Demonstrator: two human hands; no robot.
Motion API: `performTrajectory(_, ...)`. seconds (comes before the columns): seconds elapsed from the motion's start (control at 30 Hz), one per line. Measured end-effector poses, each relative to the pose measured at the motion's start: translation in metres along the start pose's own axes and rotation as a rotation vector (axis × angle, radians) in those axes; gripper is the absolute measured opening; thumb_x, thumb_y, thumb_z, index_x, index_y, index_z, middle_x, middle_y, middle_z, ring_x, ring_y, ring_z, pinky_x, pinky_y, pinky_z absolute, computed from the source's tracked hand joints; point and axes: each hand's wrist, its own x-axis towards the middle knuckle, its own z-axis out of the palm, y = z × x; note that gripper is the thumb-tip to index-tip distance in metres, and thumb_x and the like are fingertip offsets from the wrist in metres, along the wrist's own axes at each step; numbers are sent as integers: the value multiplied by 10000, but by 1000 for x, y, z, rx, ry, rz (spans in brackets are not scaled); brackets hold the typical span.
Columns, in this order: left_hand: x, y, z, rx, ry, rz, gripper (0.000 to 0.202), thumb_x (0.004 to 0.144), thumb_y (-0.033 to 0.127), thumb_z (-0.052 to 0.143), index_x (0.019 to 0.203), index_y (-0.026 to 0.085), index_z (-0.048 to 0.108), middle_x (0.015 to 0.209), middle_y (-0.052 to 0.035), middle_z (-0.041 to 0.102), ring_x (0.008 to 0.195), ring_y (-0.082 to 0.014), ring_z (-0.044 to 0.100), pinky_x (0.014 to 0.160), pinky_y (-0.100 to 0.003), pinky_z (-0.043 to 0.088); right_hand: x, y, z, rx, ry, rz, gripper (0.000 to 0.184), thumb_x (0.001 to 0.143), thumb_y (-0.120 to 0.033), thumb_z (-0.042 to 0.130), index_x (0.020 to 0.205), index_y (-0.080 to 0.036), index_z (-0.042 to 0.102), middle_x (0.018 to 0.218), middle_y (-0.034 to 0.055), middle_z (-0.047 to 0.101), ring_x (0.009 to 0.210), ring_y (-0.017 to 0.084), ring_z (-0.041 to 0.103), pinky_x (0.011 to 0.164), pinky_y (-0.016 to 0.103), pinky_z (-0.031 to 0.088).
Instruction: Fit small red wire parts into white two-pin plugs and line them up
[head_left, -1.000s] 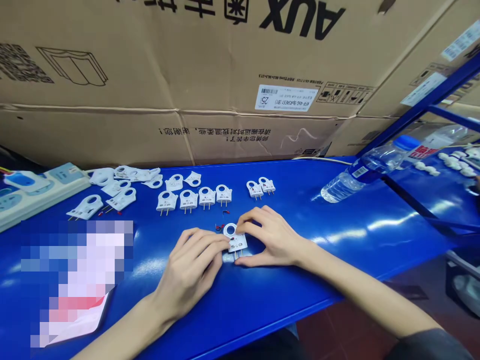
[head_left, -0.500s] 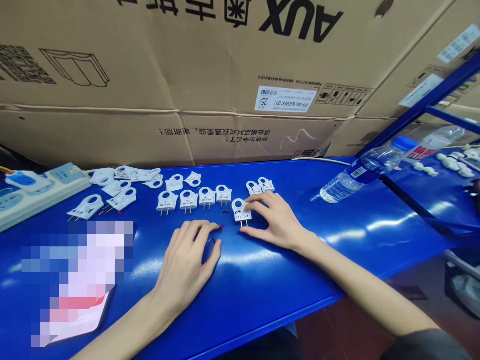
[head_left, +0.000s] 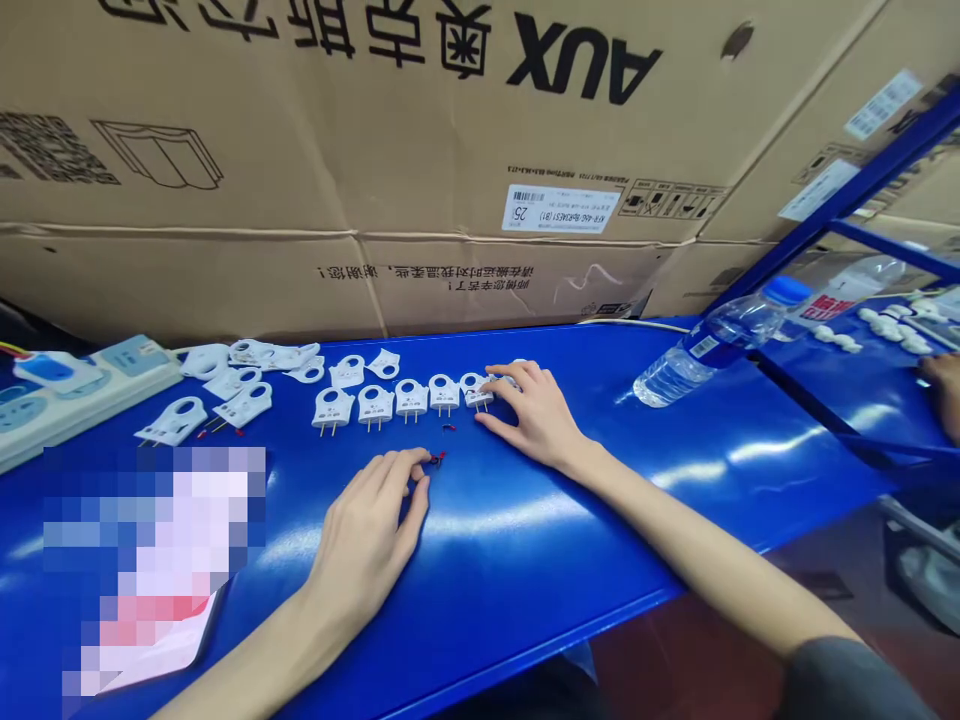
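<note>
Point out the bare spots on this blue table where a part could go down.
Bare blue table lies between the right hand and the water bottle, and along the near edge. Crowded: the row of white plugs and pile.

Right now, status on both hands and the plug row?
Left hand flat on blue table, fingertips at small red part. Right hand setting white plug at row's right end. Second red part loose between the hands.
</note>
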Motion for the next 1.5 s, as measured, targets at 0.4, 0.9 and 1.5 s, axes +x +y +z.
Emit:
performTrajectory(0.4,-1,1,1,-136,65,71,193,1036,226,513,1210,210,594,986,-35,710,841,-166,692,759,-313,590,-7,-14,-3,-10,1,7,182,1020,-344,614,1129,-228,702,1366,116,640,1233,309,548,973,468,457)
performTrajectory(0.9,4,-1,-2,36,26,10,174,984,217,489,1063,208,644,893,-34,681,838,-216,621,787,-372,509,-6,-32,4,-17,-89,-188,401,1073,-334,501,1445,-205,575,1491,100,607,1509,313,392,1298,625,219)
performTrajectory(1.5,5,2,-3,44,9,18,167,1022,260,495,1004,217,654,995,-41,716,894,-218,636,794,-372,490,-11,-39,-5,181,-96,-273,291,1060,-289,523,1304,-178,636,1213,109,709,1185,258,585,1142,487,453)
